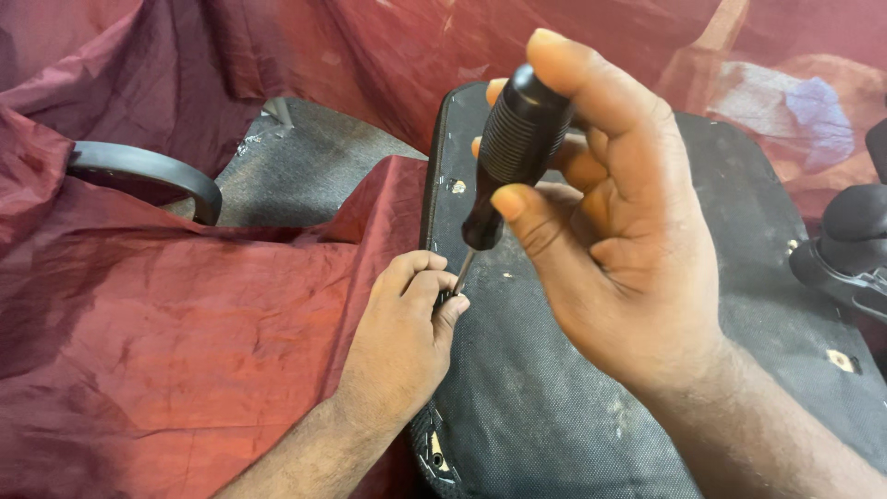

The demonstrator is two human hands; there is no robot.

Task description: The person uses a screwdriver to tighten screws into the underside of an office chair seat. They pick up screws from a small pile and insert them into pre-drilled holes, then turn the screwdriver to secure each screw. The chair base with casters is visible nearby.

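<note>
Maroon cloth (166, 351) drapes the background and covers the left half of the view, lying in folds. 1 dark panel (554, 407) with a woven black underside fills the centre and right; its left edge runs from the top centre down to the bottom centre. Cloth overlaps that left edge.

Right hand (619, 231): closed around the screwdriver (508, 157), thumb and fingers wrapped on the black ribbed handle. The handle sits high over the panel's upper left area. The tool tilts, handle up and to the right, shaft down and to the left. The thin metal shaft (461, 273) descends toward the panel's left edge.

Left hand (407, 342): fingers curled together at the panel's left edge, fingertips pinched about the lower end of the shaft. The tip itself is hidden behind these fingers. The forearm enters from the bottom, lying over the cloth.

1 curved grey armrest (152, 171) shows at the upper left, partly under cloth. 1 black moulded part (850, 240) stands at the right edge. Small light fasteners (456, 186) dot the panel surface. 1 pale blue-white rag (795, 111) lies at the upper right corner.
</note>
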